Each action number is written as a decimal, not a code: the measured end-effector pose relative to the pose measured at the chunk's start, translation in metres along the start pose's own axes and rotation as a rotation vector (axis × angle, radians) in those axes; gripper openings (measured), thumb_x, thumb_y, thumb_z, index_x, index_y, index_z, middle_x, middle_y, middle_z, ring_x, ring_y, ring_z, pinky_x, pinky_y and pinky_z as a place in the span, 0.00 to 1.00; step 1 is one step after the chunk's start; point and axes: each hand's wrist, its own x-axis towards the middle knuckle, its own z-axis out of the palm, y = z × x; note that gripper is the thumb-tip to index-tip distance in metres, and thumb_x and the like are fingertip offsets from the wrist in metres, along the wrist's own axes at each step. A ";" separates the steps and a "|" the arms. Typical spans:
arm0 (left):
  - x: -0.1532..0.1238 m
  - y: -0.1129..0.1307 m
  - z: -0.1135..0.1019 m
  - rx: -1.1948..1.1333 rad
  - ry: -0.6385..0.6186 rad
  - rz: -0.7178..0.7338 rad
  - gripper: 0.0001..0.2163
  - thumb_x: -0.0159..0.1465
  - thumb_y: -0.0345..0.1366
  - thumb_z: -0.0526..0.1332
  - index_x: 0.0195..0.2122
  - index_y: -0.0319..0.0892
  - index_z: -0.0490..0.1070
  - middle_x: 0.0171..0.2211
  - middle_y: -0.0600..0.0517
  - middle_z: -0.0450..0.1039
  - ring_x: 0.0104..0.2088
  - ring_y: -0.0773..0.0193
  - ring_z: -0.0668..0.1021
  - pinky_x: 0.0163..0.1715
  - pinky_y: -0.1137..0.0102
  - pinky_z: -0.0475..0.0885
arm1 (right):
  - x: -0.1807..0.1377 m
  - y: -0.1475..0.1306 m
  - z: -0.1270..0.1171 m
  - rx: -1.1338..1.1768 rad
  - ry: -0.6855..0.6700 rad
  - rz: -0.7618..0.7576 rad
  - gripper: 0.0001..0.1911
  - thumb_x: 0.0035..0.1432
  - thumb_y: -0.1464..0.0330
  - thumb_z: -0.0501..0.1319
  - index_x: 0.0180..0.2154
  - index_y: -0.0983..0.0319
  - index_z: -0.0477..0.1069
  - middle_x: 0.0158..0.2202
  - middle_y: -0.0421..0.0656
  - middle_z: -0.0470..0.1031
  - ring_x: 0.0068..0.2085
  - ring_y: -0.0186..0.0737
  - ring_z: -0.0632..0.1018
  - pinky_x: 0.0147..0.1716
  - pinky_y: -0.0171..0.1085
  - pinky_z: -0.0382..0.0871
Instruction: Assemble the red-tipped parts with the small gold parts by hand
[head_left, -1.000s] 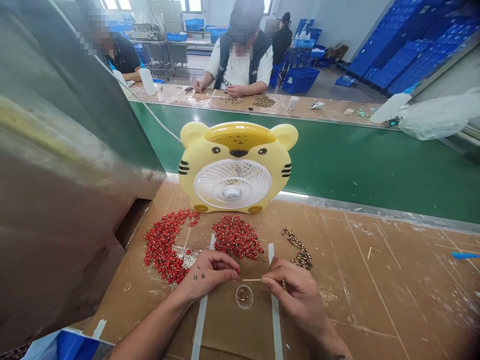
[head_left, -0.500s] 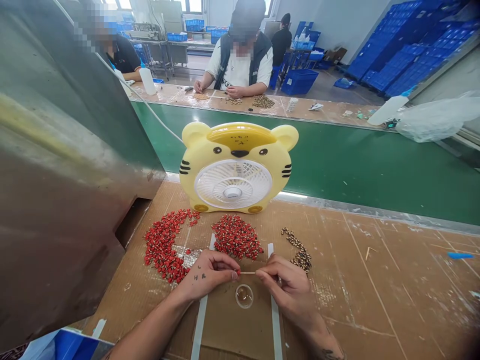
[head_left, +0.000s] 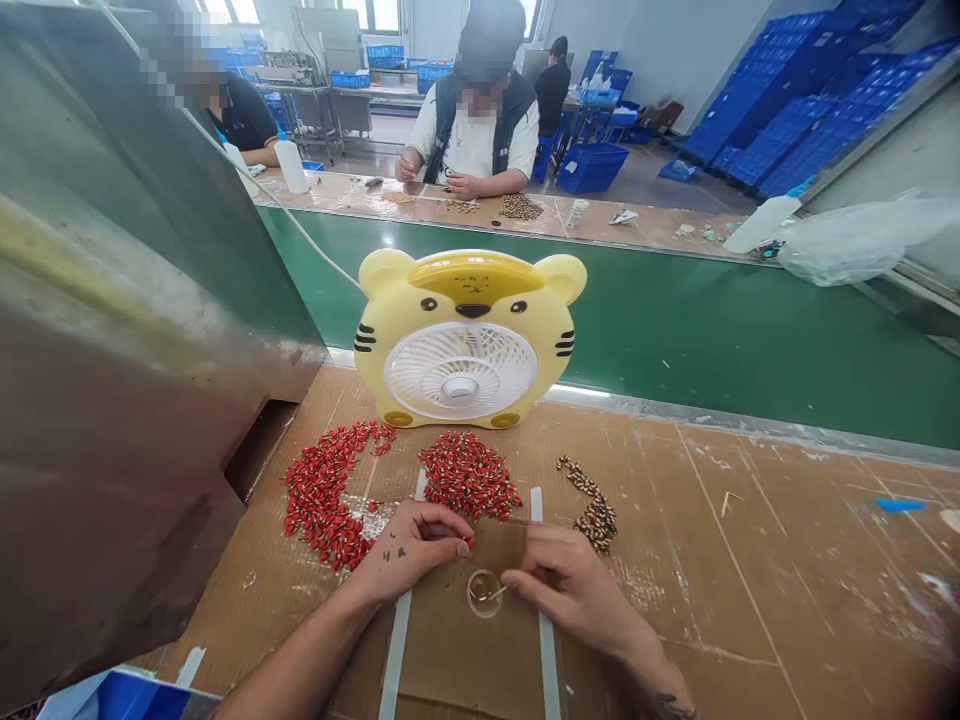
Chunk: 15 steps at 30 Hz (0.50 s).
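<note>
My left hand (head_left: 409,560) pinches a small red piece (head_left: 470,542) between thumb and fingertips; most of the piece is covered. In my right hand (head_left: 577,585) is a thin pale wooden stick (head_left: 499,594), its tip down inside a small round clear dish (head_left: 470,606). The dish stands on a brown board (head_left: 465,665) edged by two white strips. Just beyond my hands lies a heap of small red pieces (head_left: 469,475), and a larger red heap (head_left: 319,500) spreads on the left. A line of small dark-and-gold pieces (head_left: 596,520) lies beyond my right hand.
A yellow animal-faced fan (head_left: 555,300) stands behind the heaps. A big metal housing (head_left: 150,350) blocks the left side. Past a green belt (head_left: 712,350), a person (head_left: 480,130) works at the opposite bench. A white bottle (head_left: 761,225) and a plastic bag (head_left: 847,240) lie at far right.
The stick has moved away from the red piece, down and toward me, into the clear dish with my right hand. My left hand stays nearly in place, holding the red piece.
</note>
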 end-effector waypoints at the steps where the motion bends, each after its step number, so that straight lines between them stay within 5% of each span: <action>1: 0.000 0.000 0.000 0.000 0.006 0.004 0.07 0.51 0.34 0.72 0.31 0.39 0.80 0.26 0.51 0.79 0.27 0.66 0.77 0.31 0.75 0.68 | 0.001 -0.001 -0.002 -0.025 -0.030 0.008 0.18 0.62 0.61 0.62 0.23 0.62 0.68 0.22 0.38 0.67 0.26 0.34 0.69 0.26 0.33 0.58; 8: 0.003 -0.002 -0.003 0.031 0.021 0.005 0.09 0.51 0.36 0.72 0.32 0.38 0.80 0.27 0.50 0.79 0.28 0.65 0.77 0.32 0.73 0.68 | 0.010 0.026 -0.058 -0.397 0.193 0.129 0.09 0.66 0.72 0.56 0.40 0.60 0.76 0.36 0.44 0.76 0.39 0.42 0.74 0.40 0.40 0.67; 15: 0.002 0.000 -0.002 0.001 0.019 0.030 0.09 0.51 0.35 0.72 0.31 0.38 0.79 0.26 0.52 0.78 0.28 0.66 0.76 0.32 0.73 0.67 | 0.038 0.059 -0.084 -0.684 -0.010 0.029 0.12 0.63 0.76 0.57 0.34 0.61 0.78 0.34 0.47 0.75 0.40 0.46 0.72 0.39 0.41 0.69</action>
